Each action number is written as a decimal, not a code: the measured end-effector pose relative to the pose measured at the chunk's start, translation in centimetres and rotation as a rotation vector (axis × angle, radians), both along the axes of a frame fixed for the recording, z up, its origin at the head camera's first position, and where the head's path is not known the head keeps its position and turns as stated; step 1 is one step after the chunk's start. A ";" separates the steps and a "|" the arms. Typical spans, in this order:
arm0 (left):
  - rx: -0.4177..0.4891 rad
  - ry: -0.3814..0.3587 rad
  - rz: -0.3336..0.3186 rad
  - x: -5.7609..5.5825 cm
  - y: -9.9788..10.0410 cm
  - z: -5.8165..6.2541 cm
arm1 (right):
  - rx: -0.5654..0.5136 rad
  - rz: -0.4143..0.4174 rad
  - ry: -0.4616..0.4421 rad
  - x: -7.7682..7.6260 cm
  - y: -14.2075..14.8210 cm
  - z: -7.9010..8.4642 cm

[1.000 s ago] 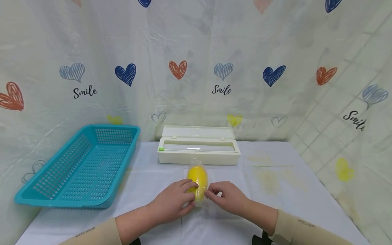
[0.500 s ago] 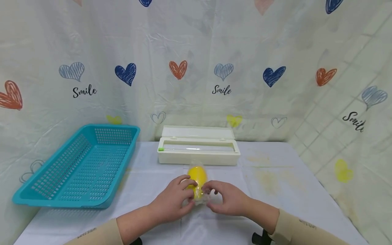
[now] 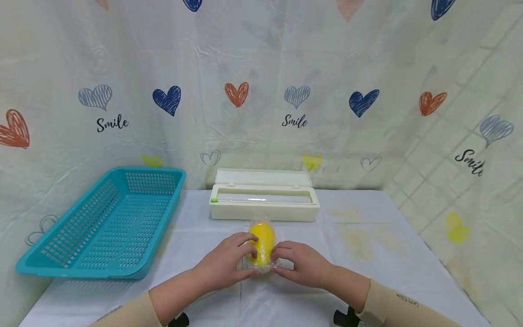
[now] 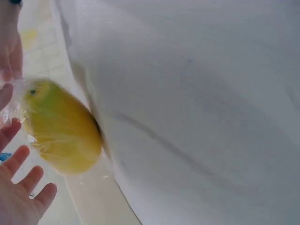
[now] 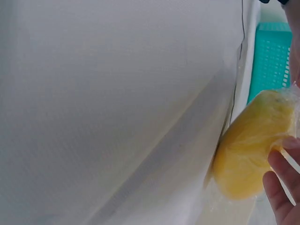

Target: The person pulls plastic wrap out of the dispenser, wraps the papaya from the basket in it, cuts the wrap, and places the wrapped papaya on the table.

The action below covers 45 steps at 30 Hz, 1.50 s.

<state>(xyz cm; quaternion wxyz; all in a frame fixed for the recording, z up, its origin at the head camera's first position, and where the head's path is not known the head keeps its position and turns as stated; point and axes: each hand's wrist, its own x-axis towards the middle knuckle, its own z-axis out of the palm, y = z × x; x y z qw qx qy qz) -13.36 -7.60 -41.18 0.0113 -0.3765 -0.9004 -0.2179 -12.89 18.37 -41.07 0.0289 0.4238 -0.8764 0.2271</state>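
Note:
A yellow mango wrapped in clear cling film lies lengthwise on the white cloth, its green stem end toward the person. My left hand is at its left side, thumb and forefinger at the loose film of the near end. In the left wrist view, the other fingers of that hand are spread apart beside the fruit. Across from it, my right hand pinches film at the near right end between thumb and bent fingers. The wrapped mango also shows in the right wrist view, fingertips against the film.
Just behind the mango stands a white cling film dispenser, lid raised, with a roll inside and a green slider at its left. A teal perforated basket is on the left. A heart-patterned curtain hangs behind the table.
The right hand has gone from the mango's right side to the film at its near end, gathering it inward. The left hand has shifted slightly toward the near end, uncovering more of the mango.

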 end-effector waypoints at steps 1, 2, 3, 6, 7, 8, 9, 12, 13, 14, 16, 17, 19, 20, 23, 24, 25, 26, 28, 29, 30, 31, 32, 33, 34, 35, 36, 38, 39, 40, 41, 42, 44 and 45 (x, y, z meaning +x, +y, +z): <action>-0.002 -0.017 -0.009 -0.1 0.0 0.0 | -0.002 0.007 -0.010 0.0 0.0 0.0; 0.000 -0.028 -0.019 -0.2 -0.1 -0.1 | -0.005 0.014 -0.019 -0.1 0.1 0.0; 0.005 -0.034 -0.030 -0.3 0.0 -0.2 | -0.009 0.020 -0.028 -0.1 0.1 -0.1; 0.009 -0.008 -0.059 -0.7 0.0 -0.5 | -0.018 0.027 -0.035 -0.2 0.0 -0.2; 0.010 0.008 -0.066 -0.8 0.1 -0.6 | -0.018 0.022 -0.032 -0.3 0.0 -0.2; 0.008 0.028 -0.073 -0.8 0.2 -0.6 | -0.020 0.014 -0.028 -0.3 -0.1 -0.3; 0.005 0.048 -0.080 -0.9 0.2 -0.7 | -0.022 0.002 -0.025 -0.3 -0.2 -0.3; -0.004 0.083 -0.092 -1.0 0.4 -0.8 | -0.030 -0.050 -0.011 -0.3 -0.5 -0.3; -0.004 0.088 -0.094 -1.0 0.4 -0.7 | -0.035 -0.067 -0.009 -0.4 -0.6 -0.3; -0.003 0.092 -0.098 -1.1 0.4 -0.7 | -0.041 -0.084 -0.006 -0.4 -0.7 -0.2; 0.000 0.091 -0.104 -1.1 0.5 -0.6 | -0.042 -0.108 0.009 -0.5 -0.9 -0.2; 0.004 0.097 -0.110 -1.2 0.5 -0.6 | -0.040 -0.117 0.016 -0.6 -1.0 -0.1; 0.015 0.112 -0.125 -1.3 0.5 -0.6 | -0.033 -0.143 0.022 -0.8 -1.1 -0.1; 0.020 0.113 -0.131 -1.3 0.5 -0.5 | -0.027 -0.162 0.012 -0.9 -1.2 -0.1; 0.027 0.111 -0.140 -1.5 0.6 -0.6 | -0.034 -0.218 -0.062 -1.3 -1.4 0.0; 0.025 0.106 -0.140 -1.5 0.6 -0.5 | -0.041 -0.231 -0.096 -1.4 -1.4 0.0; 0.022 0.098 -0.138 -1.5 0.6 -0.5 | -0.050 -0.241 -0.135 -1.6 -1.4 0.0; 0.023 0.095 -0.142 -1.5 0.5 -0.5 | -0.062 -0.243 -0.168 -1.7 -1.4 0.0; 0.031 0.115 -0.164 -1.6 0.5 -0.6 | -0.085 -0.235 -0.226 -2.0 -1.3 0.1; 0.034 0.134 -0.179 -1.6 0.4 -0.7 | -0.091 -0.229 -0.250 -2.2 -1.3 0.1; 0.038 0.158 -0.196 -1.7 0.4 -0.7 | -0.098 -0.221 -0.272 -2.3 -1.3 0.1; 0.042 0.178 -0.211 -1.7 0.3 -0.8 | -0.100 -0.214 -0.291 -2.4 -1.2 0.0; 0.041 0.199 -0.222 -1.8 0.3 -0.8 | -0.105 -0.203 -0.308 -2.5 -1.1 0.1; 0.038 0.216 -0.228 -1.8 0.3 -0.8 | -0.109 -0.195 -0.327 -2.6 -1.0 0.0; 0.032 0.229 -0.229 -1.9 0.2 -0.8 | -0.117 -0.186 -0.344 -2.7 -0.9 0.0; 0.023 0.234 -0.228 -1.9 0.2 -0.8 | -0.127 -0.178 -0.359 -2.8 -0.9 0.0; 0.014 0.233 -0.226 -1.9 0.2 -0.8 | -0.136 -0.170 -0.372 -2.9 -0.8 -0.1; -0.002 0.221 -0.220 -1.9 0.3 -0.7 | -0.153 -0.165 -0.391 -3.0 -0.7 -0.2; -0.010 0.214 -0.218 -1.9 0.3 -0.6 | -0.157 -0.168 -0.394 -3.1 -0.7 -0.3; -0.016 0.207 -0.215 -1.9 0.3 -0.6 | -0.162 -0.171 -0.397 -3.1 -0.7 -0.3; -0.020 0.200 -0.212 -1.9 0.3 -0.5 | -0.164 -0.174 -0.396 -3.2 -0.8 -0.4; -0.021 0.195 -0.211 -1.8 0.3 -0.4 | -0.164 -0.177 -0.393 -3.2 -0.8 -0.4; -0.020 0.192 -0.210 -1.9 0.3 -0.4 | -0.161 -0.186 -0.389 -3.3 -0.9 -0.5; -0.018 0.194 -0.210 -1.9 0.3 -0.4 | -0.162 -0.192 -0.389 -3.3 -1.0 -0.5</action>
